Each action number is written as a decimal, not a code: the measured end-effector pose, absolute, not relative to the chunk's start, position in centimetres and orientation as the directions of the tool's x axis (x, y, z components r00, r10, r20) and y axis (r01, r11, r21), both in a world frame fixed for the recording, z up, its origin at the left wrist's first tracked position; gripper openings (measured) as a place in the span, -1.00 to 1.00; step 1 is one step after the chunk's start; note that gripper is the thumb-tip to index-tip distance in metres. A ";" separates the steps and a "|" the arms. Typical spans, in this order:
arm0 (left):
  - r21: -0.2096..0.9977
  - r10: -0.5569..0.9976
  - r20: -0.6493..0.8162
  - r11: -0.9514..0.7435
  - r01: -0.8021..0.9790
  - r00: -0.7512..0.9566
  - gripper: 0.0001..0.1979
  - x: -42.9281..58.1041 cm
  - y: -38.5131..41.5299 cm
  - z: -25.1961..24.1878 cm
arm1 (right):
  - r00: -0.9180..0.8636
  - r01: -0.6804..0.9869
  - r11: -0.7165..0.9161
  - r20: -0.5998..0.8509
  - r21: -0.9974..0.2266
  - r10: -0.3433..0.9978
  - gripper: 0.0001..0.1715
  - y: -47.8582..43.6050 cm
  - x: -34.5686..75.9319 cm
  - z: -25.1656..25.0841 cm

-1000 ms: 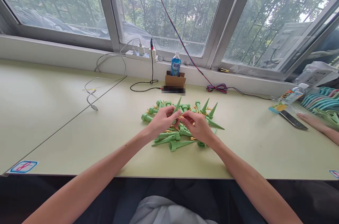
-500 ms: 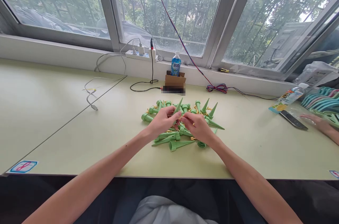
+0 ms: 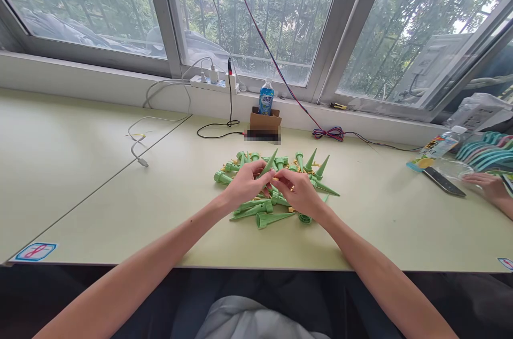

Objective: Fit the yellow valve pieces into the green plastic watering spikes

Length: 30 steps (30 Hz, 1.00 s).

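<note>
My left hand (image 3: 251,179) is closed around a green plastic plant-watering spike (image 3: 269,161), its pointed end slanting up and to the right. Fingertips of my right hand (image 3: 295,187) pinch a small yellow valve (image 3: 275,179) at the spike's wide end, close against my left thumb. The fingers partly hide the valve and its joint with the spike. Beneath and around both hands lies a pile of similar spikes, with yellow valves among them. One loose spike (image 3: 274,220) rests on its side at the near edge of the pile.
A blue-labelled bottle (image 3: 265,97) stands in a small cardboard box (image 3: 264,121) behind the pile. Cables lie along the back. At the right are a phone (image 3: 444,182), a tilted drink bottle (image 3: 436,149), teal hangers (image 3: 487,149) and another person's hand (image 3: 487,186).
Both my hands stay in nearly the same place, with the spike's tip shifted very slightly. The other person's hand at the right has moved a little to the right.
</note>
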<state>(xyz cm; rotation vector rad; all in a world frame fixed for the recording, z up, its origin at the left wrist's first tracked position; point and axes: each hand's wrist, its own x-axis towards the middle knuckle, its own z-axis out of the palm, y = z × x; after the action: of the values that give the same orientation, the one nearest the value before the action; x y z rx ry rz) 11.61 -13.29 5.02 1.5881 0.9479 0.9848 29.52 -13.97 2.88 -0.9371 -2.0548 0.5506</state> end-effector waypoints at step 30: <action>0.969 0.910 0.098 -0.180 0.171 0.404 -0.64 11.4 -13.4 5.2 | -0.451 0.495 0.620 0.430 -0.608 0.782 -0.62 -13.7 29.8 2.6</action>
<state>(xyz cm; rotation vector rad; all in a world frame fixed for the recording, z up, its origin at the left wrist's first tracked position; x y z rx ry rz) 11.38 -13.36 5.18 1.6285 0.9715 0.8955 29.83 -13.71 2.60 -0.9977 -2.1389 0.5232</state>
